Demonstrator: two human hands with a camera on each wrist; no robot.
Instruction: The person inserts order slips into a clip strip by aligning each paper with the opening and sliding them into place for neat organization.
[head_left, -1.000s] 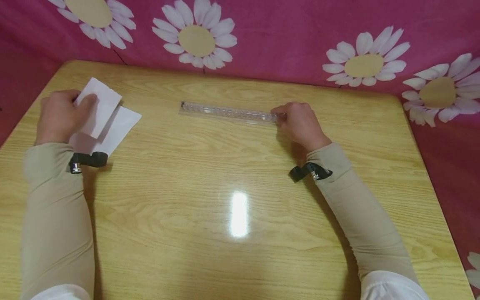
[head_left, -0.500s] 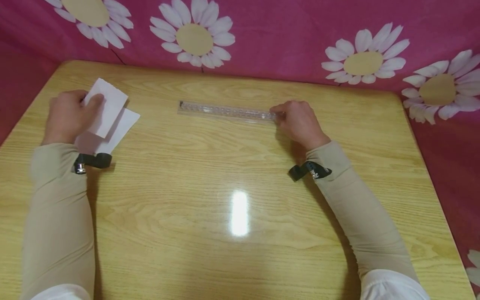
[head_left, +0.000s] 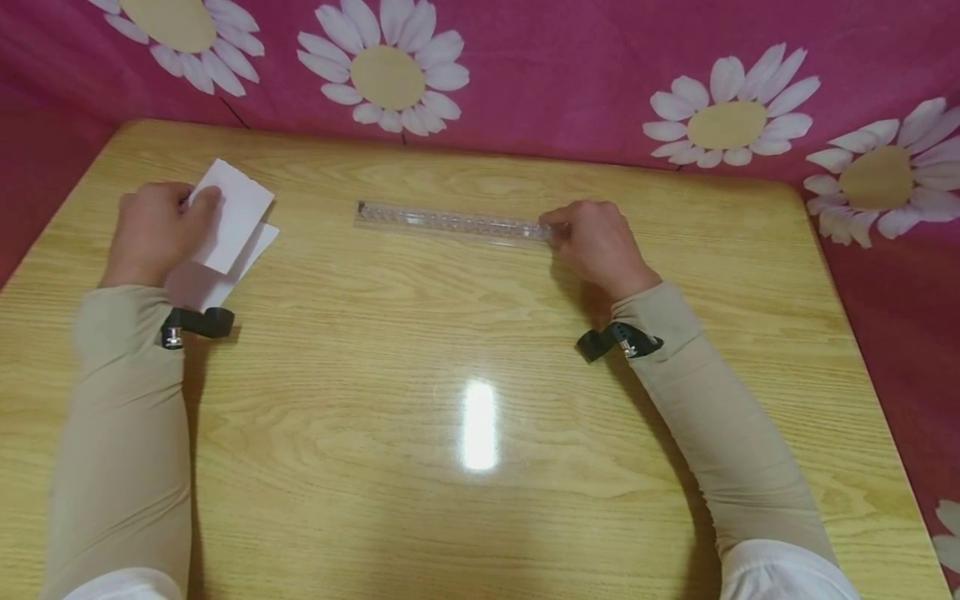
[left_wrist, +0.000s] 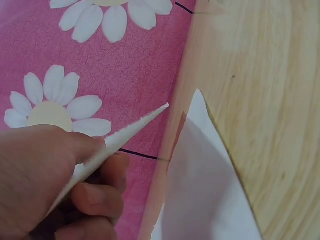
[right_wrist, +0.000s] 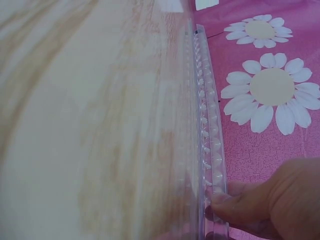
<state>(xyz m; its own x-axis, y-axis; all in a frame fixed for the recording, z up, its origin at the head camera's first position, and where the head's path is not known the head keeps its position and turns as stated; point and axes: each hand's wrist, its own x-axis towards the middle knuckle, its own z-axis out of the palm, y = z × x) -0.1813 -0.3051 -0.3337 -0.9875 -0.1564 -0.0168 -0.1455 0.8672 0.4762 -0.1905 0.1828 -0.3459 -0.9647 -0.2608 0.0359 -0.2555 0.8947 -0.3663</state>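
Note:
In the head view my left hand (head_left: pixel 161 229) pinches a white piece of paper (head_left: pixel 234 212) between thumb and fingers, at the table's left side. A second white sheet (left_wrist: pixel 205 185) shows below it with the held paper's shadow across it; whether the two join is hidden. In the right wrist view my right hand (right_wrist: pixel 265 205) pinches the near end of a long clear plastic strip (right_wrist: pixel 212 135) with a row of bead-like bumps. From above, that strip (head_left: pixel 450 221) lies across the back middle of the table, a small dark spot at its left end.
The wood-patterned table (head_left: pixel 375 350) carries a bright light reflection near its middle. Behind it hangs a pink cloth (head_left: pixel 555 75) with large white flowers, close to the table's back edge. A black strap camera mount (head_left: pixel 198 322) sits on the left wrist.
My left hand has moved to the right with the paper it holds, covering more of the lower sheet. The right hand and the clear strip have stayed nearly in place.

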